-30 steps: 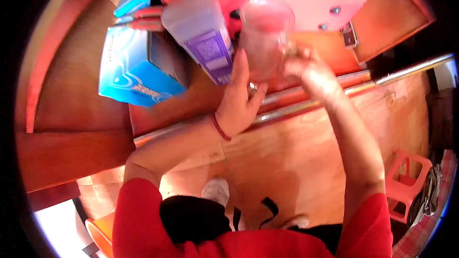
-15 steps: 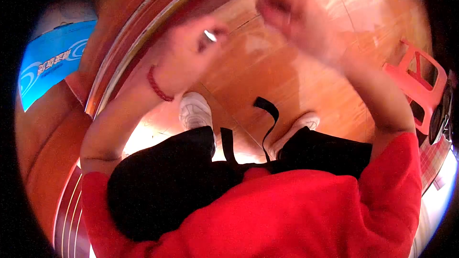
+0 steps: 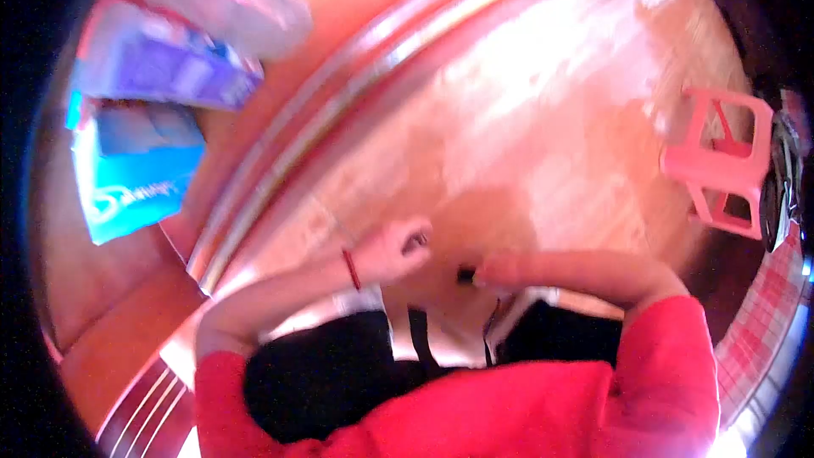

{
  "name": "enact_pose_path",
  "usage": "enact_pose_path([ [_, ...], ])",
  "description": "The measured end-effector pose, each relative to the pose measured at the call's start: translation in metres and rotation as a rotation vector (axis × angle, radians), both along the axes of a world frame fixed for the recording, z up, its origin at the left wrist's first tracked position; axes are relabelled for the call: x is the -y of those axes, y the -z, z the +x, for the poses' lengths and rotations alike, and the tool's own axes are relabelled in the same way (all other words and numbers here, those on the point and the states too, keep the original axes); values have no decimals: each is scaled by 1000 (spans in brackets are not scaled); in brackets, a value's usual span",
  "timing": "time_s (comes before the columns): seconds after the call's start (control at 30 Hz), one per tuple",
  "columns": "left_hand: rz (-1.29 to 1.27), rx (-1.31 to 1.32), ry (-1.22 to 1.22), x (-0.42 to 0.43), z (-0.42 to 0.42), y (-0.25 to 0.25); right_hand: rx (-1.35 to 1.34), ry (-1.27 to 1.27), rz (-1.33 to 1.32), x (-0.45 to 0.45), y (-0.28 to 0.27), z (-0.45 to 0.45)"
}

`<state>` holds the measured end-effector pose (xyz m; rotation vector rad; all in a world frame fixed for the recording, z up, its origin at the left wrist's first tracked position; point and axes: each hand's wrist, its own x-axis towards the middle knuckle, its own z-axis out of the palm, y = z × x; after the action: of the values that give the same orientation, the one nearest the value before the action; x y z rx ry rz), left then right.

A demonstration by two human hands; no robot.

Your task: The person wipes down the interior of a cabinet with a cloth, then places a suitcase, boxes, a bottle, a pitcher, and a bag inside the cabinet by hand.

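My left hand (image 3: pixel 397 248), with a red braided bracelet (image 3: pixel 351 270) at the wrist, is closed in front of my body. A small greyish thing shows between its fingers, too blurred to name. My right hand (image 3: pixel 504 270) is level with it and a short way to the right, fingers pressed together. Whatever they hold, if anything, is hidden. The dark end of a black strap (image 3: pixel 465 275) shows beside its fingertips; I cannot tell whether they touch. Another black strap (image 3: pixel 418 335) hangs between my legs, in black trousers (image 3: pixel 326 373).
A pink plastic stool (image 3: pixel 721 165) stands on the floor at right. To the left, a blue box (image 3: pixel 140 170), a purple package (image 3: pixel 174 68) and a clear plastic bag (image 3: pixel 233 0) lie on a reddish-brown surface with a metallic curved edge (image 3: pixel 339 89).
Both hands have come down from high in the view towards my lap, closer to the straps. The view has tilted up, showing more of the packages on the left.
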<state>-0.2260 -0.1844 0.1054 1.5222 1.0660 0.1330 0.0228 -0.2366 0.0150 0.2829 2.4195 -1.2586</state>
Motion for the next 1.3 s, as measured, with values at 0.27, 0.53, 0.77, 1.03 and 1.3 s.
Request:
enact_pose_path([
  [0.27, -464, 257, -461, -44, 2, -35, -316, 1148, -592, -108, -129, -79],
  [0.53, -561, 667, -766, -76, 17, -60, -615, 1257, -305, -127, -137, -79],
  [0.77, -244, 677, -531, -86, 25, -75, -564, 1223, -105, -142, -144, -66],
  [1.03, -129, 361, -463, -114, 41, -98, -626, 1441, -721, -158, -158, -53],
  [1.3, 729, 63, -294, -186, 59, -63, -987, 1426, -1154, -210, -149, -17],
])
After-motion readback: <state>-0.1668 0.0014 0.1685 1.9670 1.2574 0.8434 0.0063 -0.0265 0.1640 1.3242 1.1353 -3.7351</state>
